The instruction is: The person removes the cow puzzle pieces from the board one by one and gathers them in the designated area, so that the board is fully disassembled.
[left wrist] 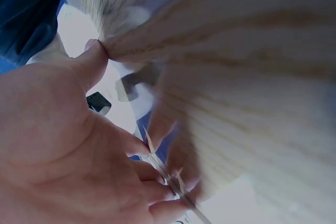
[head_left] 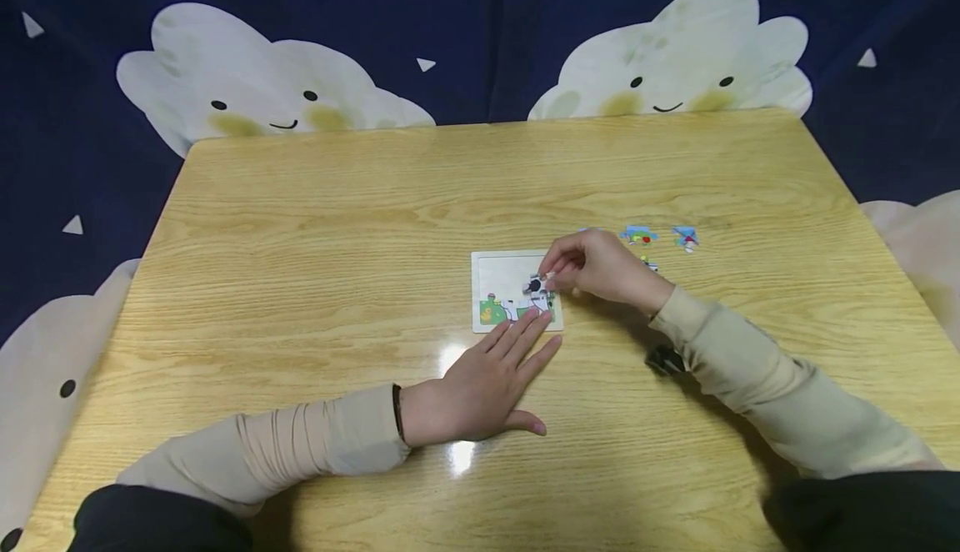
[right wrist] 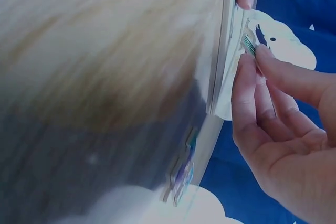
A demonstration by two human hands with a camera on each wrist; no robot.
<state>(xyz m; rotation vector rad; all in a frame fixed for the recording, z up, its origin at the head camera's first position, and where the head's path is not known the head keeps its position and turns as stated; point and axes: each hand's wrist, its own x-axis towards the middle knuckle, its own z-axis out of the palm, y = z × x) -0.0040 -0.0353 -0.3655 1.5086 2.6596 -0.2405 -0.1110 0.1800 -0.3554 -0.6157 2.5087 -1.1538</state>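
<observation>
A small jigsaw puzzle board point(head_left: 502, 273) with a pale frame lies on the wooden table. Green and white cow-patterned pieces fill its lower part, while the upper part shows bare backing. My left hand point(head_left: 483, 389) is flat with straight fingers, its fingertips resting on the board's lower edge and pieces. Above the board's right side, my right hand point(head_left: 600, 268) pinches a white and black puzzle piece point(head_left: 534, 286) between thumb and fingers. That pinch also shows in the right wrist view, where the held piece point(right wrist: 251, 41) appears tilted near the board. My left palm point(left wrist: 79, 140) fills much of the left wrist view.
Loose puzzle pieces lie beyond and beside my right hand: a blue-green one point(head_left: 638, 235), a blue one with red point(head_left: 685, 238), and others partly hidden by the hand. A black device point(head_left: 666, 360) sits under the right wrist. A dark blue cloud-patterned cloth point(head_left: 480, 35) surrounds the table.
</observation>
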